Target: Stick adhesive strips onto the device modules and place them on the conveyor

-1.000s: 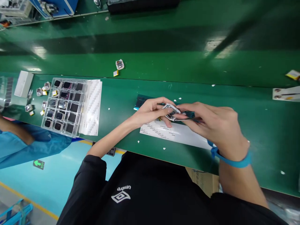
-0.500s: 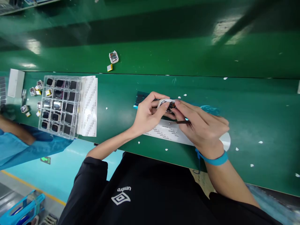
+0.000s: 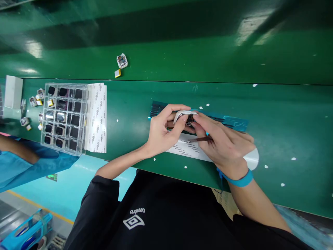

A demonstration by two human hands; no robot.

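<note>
The person's left hand (image 3: 162, 130) and right hand (image 3: 221, 144) meet over the middle of the green tabletop (image 3: 286, 114). Between them sits a small white casing (image 3: 184, 115) with dark parts showing inside it. The left hand is closed on the casing, its thumb and fingers curled round the left side and underside. The right hand comes in from the other side with its fingertips (image 3: 195, 118) pressed on the casing's right edge; it also grips a thin dark tool (image 3: 204, 139) that lies along the fingers, so this hand is closed too. A blue wrist strap (image 3: 238, 180) circles the right wrist.

Under the hands lies a white sheet with rows of print (image 3: 186, 148), and just behind them a strip of teal parts (image 3: 229, 121) stretches along the tabletop, partly hidden by the fingers.

Well to the left stands a clear tray (image 3: 63, 116) divided into compartments, most of them holding small dark squares. A second printed sheet (image 3: 97, 116) lies touching the tray's right side. Loose small parts (image 3: 33, 102) are scattered left of the tray, beside a white box (image 3: 13, 92). On the farther green belt (image 3: 182, 52) rests a lone small white unit (image 3: 122, 60) with a little yellow piece (image 3: 117, 73) just in front of it.

At the left edge, another person's blue sleeve (image 3: 31, 166) shows below the tabletop's edge.
</note>
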